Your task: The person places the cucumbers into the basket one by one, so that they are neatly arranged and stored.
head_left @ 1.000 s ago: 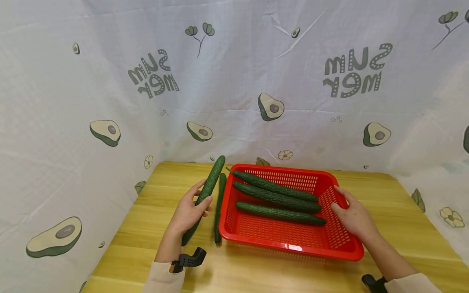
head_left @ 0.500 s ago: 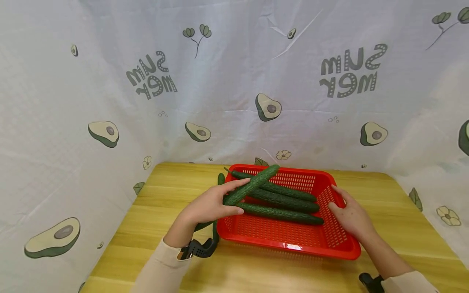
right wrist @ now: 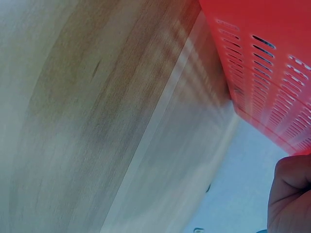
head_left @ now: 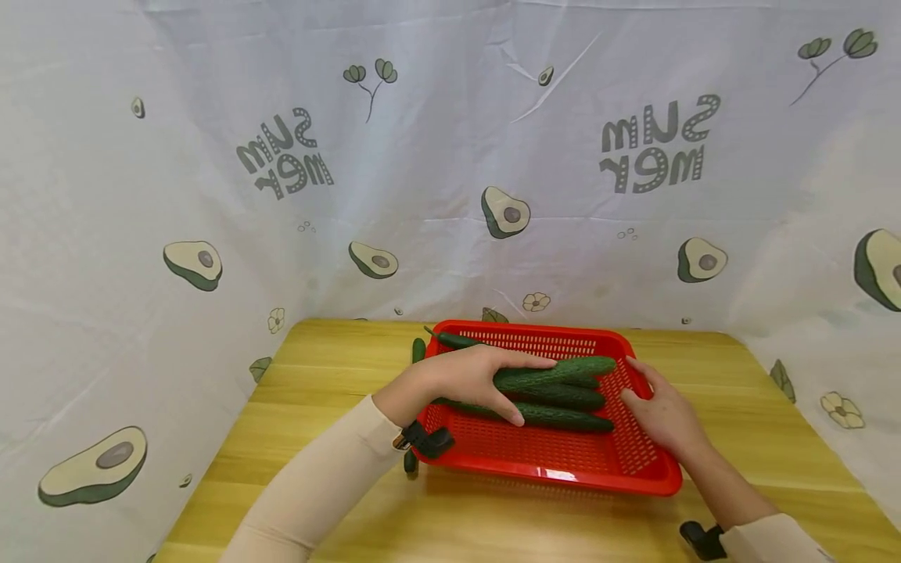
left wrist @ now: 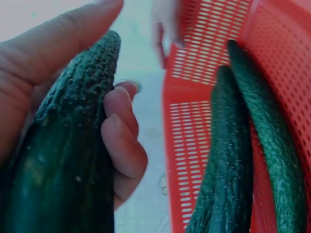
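Observation:
My left hand (head_left: 472, 379) holds a green cucumber (head_left: 587, 367) over the red plastic basket (head_left: 507, 467). In the left wrist view, fingers curl round this bumpy cucumber (left wrist: 63, 160) from both sides. Beneath it, several more cucumbers (head_left: 566, 417) lie lengthwise in the basket, partly covered by the hand. My right hand (head_left: 665, 414) grips the basket's right rim, thumb on the inner side. The right wrist view catches part of that hand (right wrist: 291, 196) below the slotted basket wall (right wrist: 272, 63).
Another cucumber (head_left: 418, 349) lies on the wooden table (head_left: 331, 375) along the basket's left side, mostly hidden by the left arm. A white cloth (head_left: 422, 180) with avocado prints hangs behind and at the sides of the table.
My left hand has carried the cucumber rightward from beside the basket to over it, turning it from steep to nearly level. The right hand keeps its grip on the rim.

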`<state>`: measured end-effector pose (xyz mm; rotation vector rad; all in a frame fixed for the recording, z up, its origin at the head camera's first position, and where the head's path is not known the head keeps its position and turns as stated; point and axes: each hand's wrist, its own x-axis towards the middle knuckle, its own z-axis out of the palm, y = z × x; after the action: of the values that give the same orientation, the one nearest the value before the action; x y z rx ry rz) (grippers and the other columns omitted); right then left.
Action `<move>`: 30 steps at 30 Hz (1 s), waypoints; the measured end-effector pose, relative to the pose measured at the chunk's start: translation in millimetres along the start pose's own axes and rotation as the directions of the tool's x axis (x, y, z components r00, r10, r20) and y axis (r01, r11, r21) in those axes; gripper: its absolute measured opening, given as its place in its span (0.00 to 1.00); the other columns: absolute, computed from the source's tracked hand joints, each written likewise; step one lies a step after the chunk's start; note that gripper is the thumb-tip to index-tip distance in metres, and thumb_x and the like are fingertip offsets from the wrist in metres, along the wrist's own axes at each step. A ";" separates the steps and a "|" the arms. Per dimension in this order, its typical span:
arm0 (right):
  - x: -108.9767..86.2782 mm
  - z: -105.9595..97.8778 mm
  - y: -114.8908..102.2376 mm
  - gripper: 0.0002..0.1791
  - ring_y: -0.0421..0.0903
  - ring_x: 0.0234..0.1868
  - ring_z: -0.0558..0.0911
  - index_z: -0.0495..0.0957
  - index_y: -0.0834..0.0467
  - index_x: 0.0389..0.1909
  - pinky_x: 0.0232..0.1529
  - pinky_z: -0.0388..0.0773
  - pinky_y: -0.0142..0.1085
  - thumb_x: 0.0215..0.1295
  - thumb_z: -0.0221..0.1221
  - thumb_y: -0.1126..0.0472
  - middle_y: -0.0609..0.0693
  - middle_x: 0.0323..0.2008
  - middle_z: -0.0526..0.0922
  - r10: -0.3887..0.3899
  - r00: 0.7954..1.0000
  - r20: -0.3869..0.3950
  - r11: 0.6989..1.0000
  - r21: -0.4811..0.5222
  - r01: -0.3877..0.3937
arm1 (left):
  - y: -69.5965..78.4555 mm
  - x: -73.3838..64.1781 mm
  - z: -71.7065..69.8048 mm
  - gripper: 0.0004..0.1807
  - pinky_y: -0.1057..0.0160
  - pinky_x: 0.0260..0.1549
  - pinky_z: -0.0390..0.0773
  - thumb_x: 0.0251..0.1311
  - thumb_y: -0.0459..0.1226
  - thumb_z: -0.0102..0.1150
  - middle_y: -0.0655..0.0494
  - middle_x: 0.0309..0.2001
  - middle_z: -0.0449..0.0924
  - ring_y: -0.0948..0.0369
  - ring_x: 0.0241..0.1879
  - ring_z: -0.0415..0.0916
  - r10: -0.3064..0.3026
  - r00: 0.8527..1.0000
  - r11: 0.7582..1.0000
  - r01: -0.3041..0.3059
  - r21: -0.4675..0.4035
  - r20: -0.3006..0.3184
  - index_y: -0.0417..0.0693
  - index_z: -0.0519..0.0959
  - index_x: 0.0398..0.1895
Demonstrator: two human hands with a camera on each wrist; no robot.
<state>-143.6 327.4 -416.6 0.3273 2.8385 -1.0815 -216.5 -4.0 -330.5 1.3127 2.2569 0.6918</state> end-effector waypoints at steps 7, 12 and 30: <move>1.2 0.3 2.5 0.39 0.76 0.62 0.75 0.46 0.59 0.84 0.51 0.82 0.64 0.82 0.48 0.48 0.80 0.73 0.61 -0.023 1.000 -0.007 0.997 -0.069 0.022 | 3.5 32.8 6.1 0.42 0.62 0.71 0.69 0.63 0.52 0.73 0.69 0.78 0.65 0.67 0.75 0.65 0.032 0.995 0.998 -0.037 0.057 0.092 0.76 0.65 0.79; 2.3 1.7 2.5 0.39 0.72 0.53 0.80 0.48 0.59 0.84 0.44 0.82 0.57 0.79 0.51 0.55 0.78 0.73 0.62 -0.043 0.999 -0.012 0.998 -0.052 0.043 | -0.1 51.9 15.4 0.42 0.64 0.70 0.69 0.63 0.54 0.72 0.68 0.78 0.65 0.69 0.73 0.65 0.035 0.988 0.998 -0.042 0.046 0.148 0.76 0.64 0.79; -2.1 5.0 1.0 0.38 0.46 0.20 0.67 0.48 0.56 0.85 0.26 0.70 0.40 0.76 0.44 0.61 0.73 0.59 0.76 -0.026 0.999 -0.034 0.999 0.019 0.026 | -24.7 66.6 33.6 0.41 0.43 0.79 0.56 0.63 0.58 0.69 0.65 0.83 0.55 0.56 0.85 0.44 -0.072 0.985 0.997 0.067 0.037 0.157 0.85 0.62 0.78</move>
<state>-141.2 324.4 -420.6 0.3143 2.8716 -1.1195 -243.3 51.0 -379.8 1.2510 2.1822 0.5109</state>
